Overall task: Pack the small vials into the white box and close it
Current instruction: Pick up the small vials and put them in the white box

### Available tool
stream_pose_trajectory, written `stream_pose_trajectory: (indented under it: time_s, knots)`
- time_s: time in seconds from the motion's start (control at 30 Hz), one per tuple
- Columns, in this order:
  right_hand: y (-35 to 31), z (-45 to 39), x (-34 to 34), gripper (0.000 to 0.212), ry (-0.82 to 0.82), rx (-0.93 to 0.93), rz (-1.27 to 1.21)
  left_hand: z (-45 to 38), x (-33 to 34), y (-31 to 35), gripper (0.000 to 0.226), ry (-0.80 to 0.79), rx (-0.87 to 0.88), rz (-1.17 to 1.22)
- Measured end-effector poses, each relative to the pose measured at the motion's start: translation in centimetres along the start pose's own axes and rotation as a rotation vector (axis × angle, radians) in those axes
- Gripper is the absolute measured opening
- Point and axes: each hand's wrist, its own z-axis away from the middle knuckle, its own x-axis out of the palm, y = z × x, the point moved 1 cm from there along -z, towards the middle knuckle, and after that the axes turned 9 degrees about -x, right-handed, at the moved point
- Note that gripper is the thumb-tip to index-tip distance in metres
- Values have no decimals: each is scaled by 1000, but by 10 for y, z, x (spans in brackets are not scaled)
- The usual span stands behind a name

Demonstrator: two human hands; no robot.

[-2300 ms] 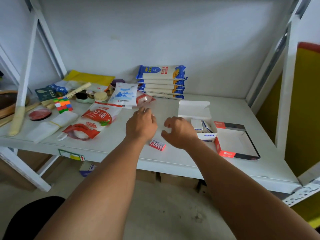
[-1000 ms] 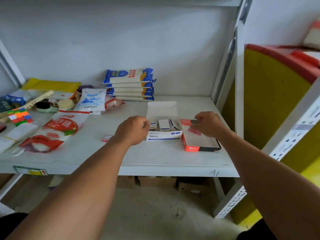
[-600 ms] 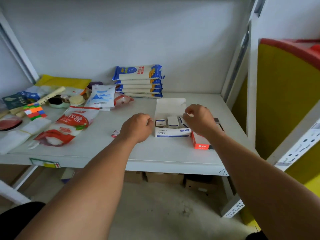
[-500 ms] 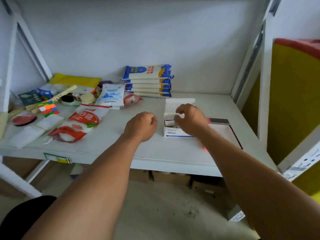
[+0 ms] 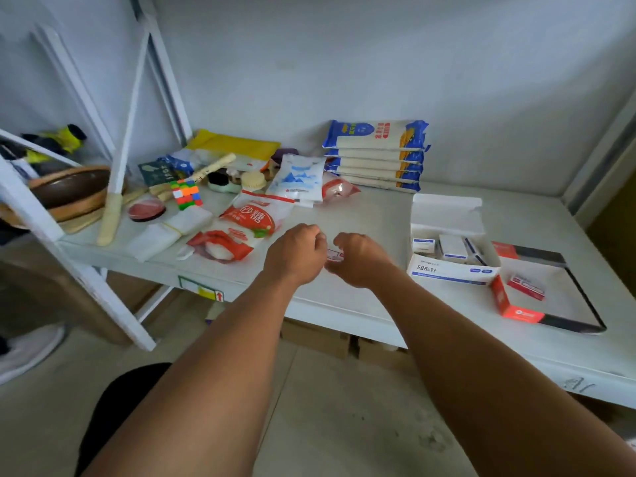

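The white box point(image 5: 451, 270) stands open on the shelf, lid flap up, with a few small white-and-blue packets point(image 5: 451, 247) inside. A small red-and-white packet point(image 5: 334, 255) lies left of the box, between my hands. My right hand point(image 5: 359, 260) curls its fingers and thumb round the packet's right end. My left hand point(image 5: 296, 256) is a loose fist just left of the packet, with nothing visible in it. Another small red packet point(image 5: 526, 287) lies in the red-and-black tray point(image 5: 516, 313) right of the box.
Red sugar bags point(image 5: 251, 218), a colour cube point(image 5: 187, 194), a brush, wooden bowls point(image 5: 69, 192) and stacked blue-and-white packs point(image 5: 375, 156) fill the shelf's left and back. White shelf posts point(image 5: 117, 160) stand at the left. The shelf's front edge point(image 5: 344, 311) runs below my hands.
My right hand has left the white box and come left to the small red-and-white packet. My left hand stayed a fist beside it. The view swung left.
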Motion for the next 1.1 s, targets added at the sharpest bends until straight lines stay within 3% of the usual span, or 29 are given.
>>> stream_pose_trajectory:
  time_s: [0.1, 0.27, 0.4, 0.57, 0.7, 0.9, 1.1]
  knots:
    - [1, -2, 9, 34, 20, -2, 48, -1, 5, -2, 25, -5, -14, -8]
    - [11, 6, 3, 37, 43, 7, 0, 0, 10, 10, 24, 4, -4, -25]
    - [27, 24, -29, 33, 177, 13, -85, 0, 15, 40, 21, 26, 41, -33]
    - [95, 78, -87, 43, 433, 259, -238, 2, 29, 104, 21, 9, 180, 29]
    - [160, 137, -114, 38, 560, 461, -255, 13, 49, 168, 21, -2, 308, 109]
    - [215, 192, -123, 38, 520, 611, -210, 27, 76, 218, 25, -76, 384, 143]
    - [220, 197, -118, 36, 432, 548, -434, 26, 83, 214, 24, -53, 382, 147]
